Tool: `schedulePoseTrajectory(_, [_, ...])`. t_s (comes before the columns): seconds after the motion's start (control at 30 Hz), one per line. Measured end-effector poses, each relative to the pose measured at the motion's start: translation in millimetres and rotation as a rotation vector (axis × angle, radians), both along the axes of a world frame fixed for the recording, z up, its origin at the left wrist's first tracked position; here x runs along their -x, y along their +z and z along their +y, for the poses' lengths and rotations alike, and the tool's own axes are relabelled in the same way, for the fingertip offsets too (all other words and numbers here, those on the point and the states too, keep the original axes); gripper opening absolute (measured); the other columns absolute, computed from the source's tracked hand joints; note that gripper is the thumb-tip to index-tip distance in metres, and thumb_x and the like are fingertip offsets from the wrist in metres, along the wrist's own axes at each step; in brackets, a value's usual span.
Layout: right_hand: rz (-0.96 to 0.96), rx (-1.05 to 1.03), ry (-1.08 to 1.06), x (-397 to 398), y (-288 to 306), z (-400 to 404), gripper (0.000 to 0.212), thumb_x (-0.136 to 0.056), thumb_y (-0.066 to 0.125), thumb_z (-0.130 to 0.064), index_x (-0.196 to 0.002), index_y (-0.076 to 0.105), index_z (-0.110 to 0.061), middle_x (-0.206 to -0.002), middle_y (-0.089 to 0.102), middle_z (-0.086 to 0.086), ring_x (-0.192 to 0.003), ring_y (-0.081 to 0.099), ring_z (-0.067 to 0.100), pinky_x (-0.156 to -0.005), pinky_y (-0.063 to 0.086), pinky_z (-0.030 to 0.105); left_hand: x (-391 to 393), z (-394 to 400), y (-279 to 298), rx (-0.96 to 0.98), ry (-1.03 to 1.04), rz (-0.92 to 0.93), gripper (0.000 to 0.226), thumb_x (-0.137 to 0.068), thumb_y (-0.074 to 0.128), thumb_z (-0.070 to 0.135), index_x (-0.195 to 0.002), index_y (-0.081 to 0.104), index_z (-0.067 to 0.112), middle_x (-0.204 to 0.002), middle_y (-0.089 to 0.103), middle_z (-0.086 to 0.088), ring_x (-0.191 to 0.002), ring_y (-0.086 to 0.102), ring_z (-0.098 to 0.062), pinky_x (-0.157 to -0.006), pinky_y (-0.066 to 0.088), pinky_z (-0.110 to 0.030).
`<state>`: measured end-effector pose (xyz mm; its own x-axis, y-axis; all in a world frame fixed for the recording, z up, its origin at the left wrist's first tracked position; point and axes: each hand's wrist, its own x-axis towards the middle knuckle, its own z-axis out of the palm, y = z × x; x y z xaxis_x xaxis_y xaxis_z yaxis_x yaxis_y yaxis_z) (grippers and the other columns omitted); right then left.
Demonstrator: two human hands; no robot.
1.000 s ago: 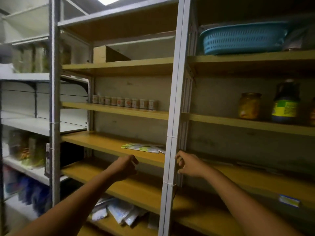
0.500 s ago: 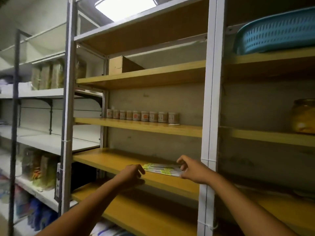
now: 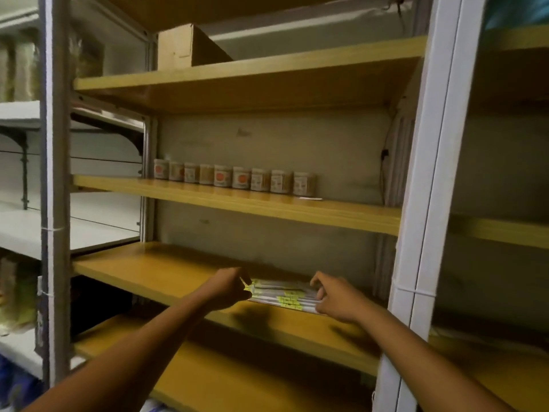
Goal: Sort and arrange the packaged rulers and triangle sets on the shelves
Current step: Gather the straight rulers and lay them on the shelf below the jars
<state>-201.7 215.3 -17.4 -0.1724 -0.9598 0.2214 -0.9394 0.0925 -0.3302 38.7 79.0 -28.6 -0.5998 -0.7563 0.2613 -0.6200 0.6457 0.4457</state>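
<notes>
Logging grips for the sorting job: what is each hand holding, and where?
Both hold the stack of packaged rulers: left hand pinches its left end, right hand grips its right end.

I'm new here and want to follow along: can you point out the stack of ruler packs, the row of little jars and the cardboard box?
ruler packs (image 3: 283,294): head view, middle of the stack's top.
little jars (image 3: 222,176): head view, label of a middle jar.
cardboard box (image 3: 175,47): head view, its front face.

Both arms reach forward toward twelve o'clock, left hand (image 3: 228,288) with fingers curled, right hand (image 3: 335,297) fingers curled, knuckles up.
</notes>
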Motion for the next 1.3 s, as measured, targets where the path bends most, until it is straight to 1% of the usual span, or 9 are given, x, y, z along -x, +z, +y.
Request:
schedulePoseTrajectory(0.3, [0.005,-0.047,-0.245,19.8,-8.0,-50.0,0.04,-0.084,0.065,-0.013,-0.122,0.056,-0.019,-0.099,0.061,-0.003,-0.095,0.062,0.018,-0.083,0.052,0.035,44.5,-102.7,-7.0,-0.013,-0.109,-0.066,0.03,-0.083,0.069,0.017,-0.112,0.063,0.01,-0.111,0.066,-0.006,-0.097,0.063,-0.019,-0.086,0.053,-0.035])
schedulePoseTrajectory(0.43, [0.011,-0.062,-0.323,26.0,-7.1,-63.1,0.036,-0.083,0.064,-0.017,-0.118,0.054,-0.018,-0.101,0.061,0.0,-0.095,0.06,0.018,-0.082,0.051,0.034,59.0,-152.2,-16.0,-0.045,-0.169,-0.149,0.019,-0.082,0.066,0.015,-0.1,0.071,0.011,-0.103,0.07,-0.007,-0.095,0.066,-0.022,-0.076,0.051,-0.028])
schedulePoseTrajectory(0.6, [-0.003,-0.047,-0.378,28.0,-11.4,-66.7,0.034,-0.082,0.063,-0.016,-0.114,0.052,-0.021,-0.1,0.062,0.0,-0.092,0.06,0.016,-0.083,0.051,0.032,83.8,-176.3,-30.9,-0.151,-0.17,-0.117,0.024,-0.096,0.043,0.008,-0.077,0.059,0.009,-0.058,0.056,-0.006,-0.043,0.052,-0.016,-0.049,0.036,-0.024])
schedulePoseTrajectory(0.73, [-0.009,-0.02,-0.423,31.9,-9.6,-65.8,0.035,-0.081,0.065,-0.018,-0.114,0.053,-0.021,-0.096,0.06,-0.003,-0.091,0.059,0.015,-0.079,0.049,0.027,98.0,-188.5,-31.8,-0.357,-0.178,-0.101,0.027,-0.098,0.043,0.009,-0.078,0.062,0.014,-0.068,0.063,-0.005,-0.073,0.068,-0.029,-0.064,0.055,-0.037])
schedulePoseTrajectory(0.87, [0.005,0.006,-0.472,30.5,-4.4,-69.8,0.036,-0.081,0.066,-0.016,-0.114,0.054,-0.019,-0.097,0.063,-0.001,-0.093,0.061,0.016,-0.08,0.05,0.028,94.0,-194.8,-23.2,-0.232,-0.156,-0.181,0.032,-0.097,0.039,0.009,-0.127,0.051,0.005,-0.122,0.059,-0.015,-0.114,0.058,-0.029,-0.087,0.049,-0.03])
schedulePoseTrajectory(0.93, [0.009,0.034,-0.471,27.4,4.5,-75.0,0.035,-0.08,0.065,-0.016,-0.114,0.055,-0.019,-0.098,0.065,-0.002,-0.094,0.061,0.015,-0.081,0.05,0.027,87.4,-202.9,-18.0,-0.23,-0.172,-0.206,0.031,-0.096,0.039,0.002,-0.121,0.056,0.003,-0.123,0.06,-0.017,-0.104,0.065,-0.026,-0.081,0.054,-0.03])
schedulePoseTrajectory(1.03, [-0.002,0.046,-0.472,28.2,8.3,-80.0,0.035,-0.079,0.067,-0.018,-0.112,0.056,-0.021,-0.096,0.063,-0.004,-0.094,0.061,0.014,-0.082,0.05,0.028,81.1,-205.4,-17.5,-0.345,-0.205,-0.201,0.038,-0.096,0.034,-0.005,-0.081,0.066,0.011,-0.105,0.07,-0.018,-0.07,0.072,-0.021,-0.046,0.053,-0.026])
schedulePoseTrajectory(1.13, [-0.002,0.038,-0.472,29.5,6.2,-79.1,0.035,-0.077,0.069,-0.02,-0.11,0.055,-0.023,-0.095,0.062,-0.005,-0.095,0.06,0.015,-0.083,0.05,0.029,78.0,-196.7,-20.1,-0.381,-0.151,-0.154,0.022,-0.097,0.043,0.006,-0.101,0.065,0.008,-0.118,0.066,-0.016,-0.098,0.069,-0.031,-0.046,0.052,-0.022])
schedulePoseTrajectory(1.3, [0.026,0.036,-0.453,27.2,9.3,-82.8,0.036,-0.08,0.068,-0.026,-0.113,0.053,-0.024,-0.099,0.06,-0.006,-0.098,0.059,0.016,-0.079,0.047,0.026,87.6,-189.5,-22.9,-0.481,-0.221,-0.274,0.026,-0.099,0.042,0.008,-0.089,0.066,0.009,-0.085,0.074,-0.008,-0.046,0.063,-0.006,-0.054,0.053,-0.028])
